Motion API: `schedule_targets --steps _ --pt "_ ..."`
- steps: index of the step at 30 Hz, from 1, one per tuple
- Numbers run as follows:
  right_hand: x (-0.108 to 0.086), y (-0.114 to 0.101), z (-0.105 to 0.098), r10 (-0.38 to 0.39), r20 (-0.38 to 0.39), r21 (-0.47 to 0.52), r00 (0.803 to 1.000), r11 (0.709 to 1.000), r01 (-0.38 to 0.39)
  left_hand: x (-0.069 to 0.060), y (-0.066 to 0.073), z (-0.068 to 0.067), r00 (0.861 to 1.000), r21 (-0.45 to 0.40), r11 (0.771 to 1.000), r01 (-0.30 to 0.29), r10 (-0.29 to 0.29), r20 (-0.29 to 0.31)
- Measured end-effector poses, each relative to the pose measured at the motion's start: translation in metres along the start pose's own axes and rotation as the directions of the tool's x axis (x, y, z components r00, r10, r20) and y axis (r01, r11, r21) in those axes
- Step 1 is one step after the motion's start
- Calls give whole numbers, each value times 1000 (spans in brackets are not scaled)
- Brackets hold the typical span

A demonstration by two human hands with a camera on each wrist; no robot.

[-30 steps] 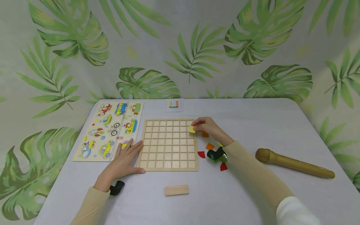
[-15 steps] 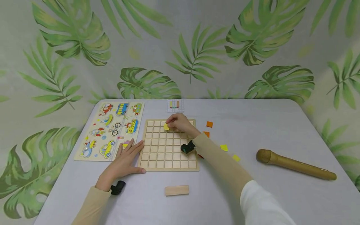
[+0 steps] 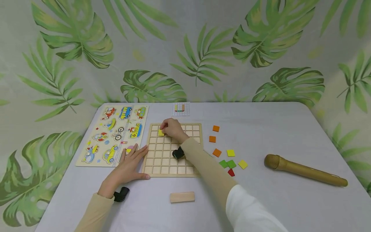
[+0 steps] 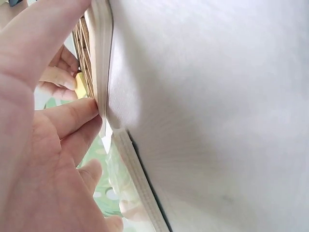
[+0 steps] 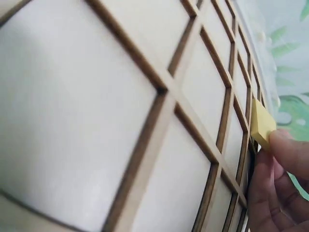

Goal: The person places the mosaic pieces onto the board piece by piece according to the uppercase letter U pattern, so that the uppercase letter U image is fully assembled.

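A wooden grid board [image 3: 165, 154] lies in the middle of the table. My right hand [image 3: 173, 129] is over its far left part and pinches a yellow square tile [image 3: 160, 132] between thumb and fingers. In the right wrist view the yellow tile [image 5: 262, 124] stands tilted at the grid's ridges; I cannot tell whether it sits in a cell. My left hand [image 3: 128, 166] rests at the board's left edge with fingers spread, thumb near the front corner. The left wrist view shows its fingertips [image 4: 89, 107] touching the board's side.
Orange tiles [image 3: 215, 128], green tiles [image 3: 231, 164], yellow tiles [image 3: 242, 164] and a red piece [image 3: 231, 172] lie right of the board. Around are a vehicle puzzle [image 3: 111, 135], a pattern card [image 3: 181, 109], a wooden block [image 3: 182, 197] and a brown microphone-shaped object [image 3: 305, 170].
My right hand has carried the yellow tile leftward from the board's right edge to its far left part, uncovering the loose tiles at right. My left hand has stayed in place.
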State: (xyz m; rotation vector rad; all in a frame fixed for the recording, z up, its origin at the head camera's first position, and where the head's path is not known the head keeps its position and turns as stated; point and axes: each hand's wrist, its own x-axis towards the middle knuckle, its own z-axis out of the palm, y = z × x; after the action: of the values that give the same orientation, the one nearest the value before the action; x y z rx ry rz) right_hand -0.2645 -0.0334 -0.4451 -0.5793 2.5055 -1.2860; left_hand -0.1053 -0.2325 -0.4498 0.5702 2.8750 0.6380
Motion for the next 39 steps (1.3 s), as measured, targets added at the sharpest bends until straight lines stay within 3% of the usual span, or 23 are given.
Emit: schedule_targets --steps 3,7,10,15,18,23,28,33,39 --pt "1 -4 4 -30 7 -122 1000 992 31 0 1 -1 1000 -2 1000 1 -1 -6" --pt "1 -7 8 -78 8 -286 997 955 78 0 1 1 1000 -2 1000 4 -4 -3" --pt "-1 -8 8 -110 13 -311 994 944 109 -1 0 2 1000 -6 1000 4 -4 -4" --pt "-5 -2 0 -68 7 -120 998 990 68 -1 -2 2 1000 -16 1000 3 -3 -4" --pt "-9 2 -11 -29 -2 0 1000 1000 29 0 -2 3 1000 -22 1000 1 -1 -3" --pt "-21 14 -39 11 18 149 1000 989 -14 -1 -2 3 1000 -23 1000 4 -4 -5" --pt "-42 32 -73 42 45 310 998 949 -54 -1 -1 2 1000 -21 1000 16 -15 2" --pt "-67 56 -106 98 33 355 995 929 -104 -1 0 2 1000 -21 1000 17 -17 4" --pt "-100 84 -138 161 15 306 987 939 -158 -1 2 1 1000 -13 1000 15 -15 -4"
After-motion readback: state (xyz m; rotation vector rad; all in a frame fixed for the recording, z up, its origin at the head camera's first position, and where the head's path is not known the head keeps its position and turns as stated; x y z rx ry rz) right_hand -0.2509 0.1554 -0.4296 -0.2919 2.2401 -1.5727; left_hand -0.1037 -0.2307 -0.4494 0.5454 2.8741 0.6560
